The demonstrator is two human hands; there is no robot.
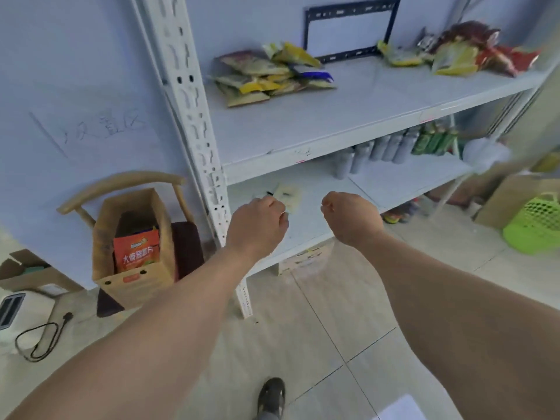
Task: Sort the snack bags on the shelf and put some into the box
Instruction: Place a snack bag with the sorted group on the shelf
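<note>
Both forearms extend, left hand (257, 222) and right hand (351, 218) fingers curled empty; reaching upward risks toppling the heaped snack bags (269, 75).

Matt white metal shelf (318, 128), glossy plastic snack bags (266, 75), brown cardboard box (136, 262)

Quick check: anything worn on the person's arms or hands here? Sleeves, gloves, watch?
Nothing visible. The left hand and right hand are bare, with no gloves. Both forearms are uncovered right to the frame edge, with no sleeves, watch or bands in view. No ring can be made out, though the fingers are slightly blurred.
</note>
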